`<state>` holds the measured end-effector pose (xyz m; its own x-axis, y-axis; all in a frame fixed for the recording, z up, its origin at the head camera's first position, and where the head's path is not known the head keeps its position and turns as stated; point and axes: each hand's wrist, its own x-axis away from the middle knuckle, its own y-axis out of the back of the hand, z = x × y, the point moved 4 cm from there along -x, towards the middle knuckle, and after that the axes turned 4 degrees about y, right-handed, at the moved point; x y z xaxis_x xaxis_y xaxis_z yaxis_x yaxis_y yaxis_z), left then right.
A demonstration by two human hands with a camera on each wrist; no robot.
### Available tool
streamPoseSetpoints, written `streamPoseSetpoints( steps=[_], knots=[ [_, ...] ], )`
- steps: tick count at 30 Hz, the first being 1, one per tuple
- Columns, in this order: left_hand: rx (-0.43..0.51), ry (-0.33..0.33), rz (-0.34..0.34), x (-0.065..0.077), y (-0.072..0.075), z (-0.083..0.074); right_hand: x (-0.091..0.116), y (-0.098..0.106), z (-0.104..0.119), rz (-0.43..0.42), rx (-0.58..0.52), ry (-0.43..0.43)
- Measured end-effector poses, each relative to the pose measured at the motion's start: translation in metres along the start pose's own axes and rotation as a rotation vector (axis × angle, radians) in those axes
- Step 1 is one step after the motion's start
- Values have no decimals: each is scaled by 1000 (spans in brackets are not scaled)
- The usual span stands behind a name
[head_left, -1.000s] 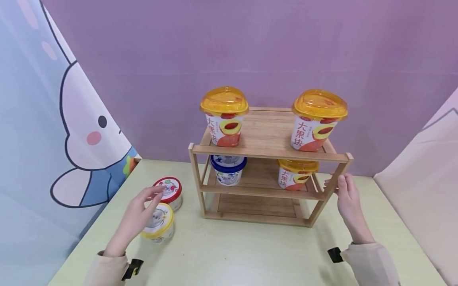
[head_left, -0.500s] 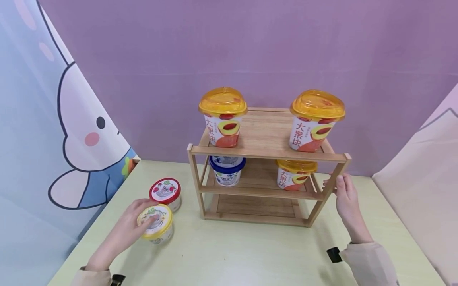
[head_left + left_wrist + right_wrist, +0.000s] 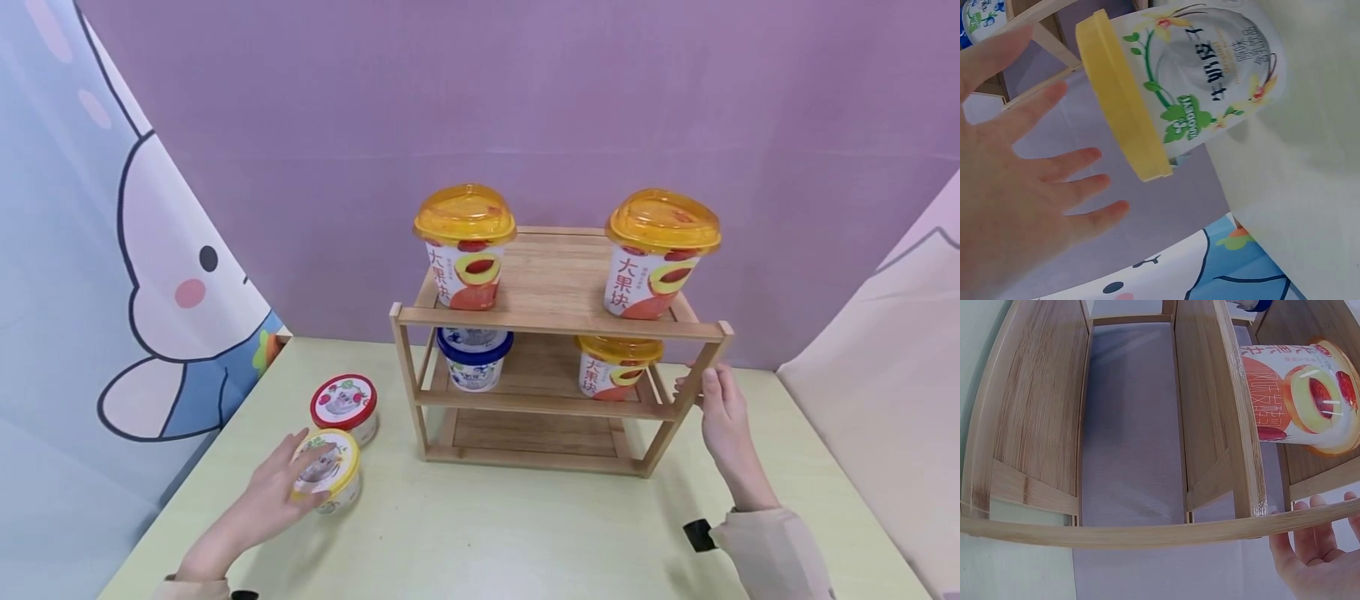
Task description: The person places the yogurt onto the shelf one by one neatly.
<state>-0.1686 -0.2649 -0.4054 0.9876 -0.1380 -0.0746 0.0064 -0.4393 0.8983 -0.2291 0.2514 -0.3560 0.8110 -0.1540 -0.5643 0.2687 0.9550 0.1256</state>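
Observation:
My left hand point(image 3: 270, 493) is spread over a yellow-lidded tub point(image 3: 341, 492) on the table, its fingers straight and apart. In the left wrist view this tub point(image 3: 1204, 81) lies beyond the fingertips, which do not close round it. A red-lidded tub point(image 3: 366, 427) stands just behind it. At the right my right hand point(image 3: 729, 429) grips the right upright of a three-tier wooden rack point(image 3: 555, 402). From the right wrist view, the fingers point(image 3: 1304, 540) curl behind that upright, level with a peach yogurt cup point(image 3: 1300, 394) on the middle shelf.
Two orange-lidded peach cups, one left point(image 3: 465, 250) and one right point(image 3: 660, 258), stand on the top shelf. A blue-lidded tub point(image 3: 474, 371) sits at the middle shelf's left, a peach cup point(image 3: 609, 375) at its right. A purple cloth point(image 3: 337, 167) hangs behind the table.
My left hand has come down from over the red lid to the yellow-lidded tub, then spread its fingers. The right hand stays at the rack. The tubs have not moved on the table.

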Motion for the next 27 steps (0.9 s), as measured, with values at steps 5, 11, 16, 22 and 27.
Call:
streamPoseSetpoints(
  steps=[5, 11, 16, 22, 27],
  knots=[
    [-20, 47, 16, 2, -6, 3, 0, 0, 0, 4, 1, 1],
    [-52, 72, 26, 4, -12, 7, 0, 0, -1, -3, 2, 1],
    [-57, 86, 39, 3, -18, 11, 0, 0, -1, -2, 21, -3],
    [-52, 109, 26, 5, -22, 10, 0, 1, -1, -2, 30, -1],
    [-40, 142, 19, 5, -25, 9, 0, 1, -1, -2, 12, -1]
  ],
)
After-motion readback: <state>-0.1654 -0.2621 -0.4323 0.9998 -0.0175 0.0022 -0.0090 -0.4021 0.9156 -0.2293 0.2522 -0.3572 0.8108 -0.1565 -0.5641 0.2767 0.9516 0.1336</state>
